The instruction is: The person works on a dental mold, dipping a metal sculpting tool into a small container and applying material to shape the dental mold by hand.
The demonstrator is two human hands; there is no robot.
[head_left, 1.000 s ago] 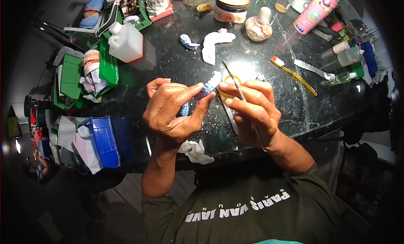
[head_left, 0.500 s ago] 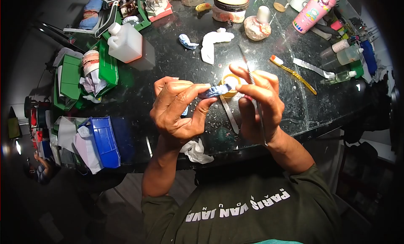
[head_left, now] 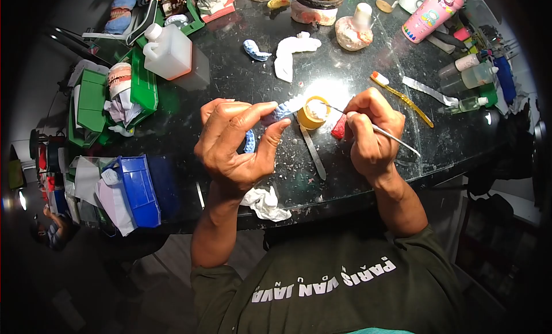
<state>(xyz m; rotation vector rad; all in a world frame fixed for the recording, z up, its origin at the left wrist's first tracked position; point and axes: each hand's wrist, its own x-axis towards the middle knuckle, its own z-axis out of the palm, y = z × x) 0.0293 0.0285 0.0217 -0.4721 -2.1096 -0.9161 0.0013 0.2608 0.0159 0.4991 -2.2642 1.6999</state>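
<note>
Between thumb and fingers, my left hand point(head_left: 238, 141) pinches a small blue and white dental piece point(head_left: 283, 110). Just to its right stands a yellow cup point(head_left: 311, 123) with white material point(head_left: 317, 109) inside. My right hand point(head_left: 376, 130) is closed on a thin metal instrument point(head_left: 394, 136), whose tip reaches the cup's right rim. A red block point(head_left: 339, 127) lies between the cup and my right hand. Under my left hand is another blue piece point(head_left: 249, 141). A flat metal strip point(head_left: 313, 155) lies below the cup.
Beyond my hands lie a white curved piece point(head_left: 284, 60) and a blue one point(head_left: 255, 50). A toothbrush point(head_left: 411, 104) is at right, a plastic jug point(head_left: 169, 58) at left. Green bins point(head_left: 144, 84) and a blue bin point(head_left: 141, 190) line the left. A crumpled tissue point(head_left: 265, 204) lies near the front edge.
My right hand has moved right and turned, bringing the instrument's tip to the cup. My left hand has shifted slightly left with the dental piece. The red block now shows.
</note>
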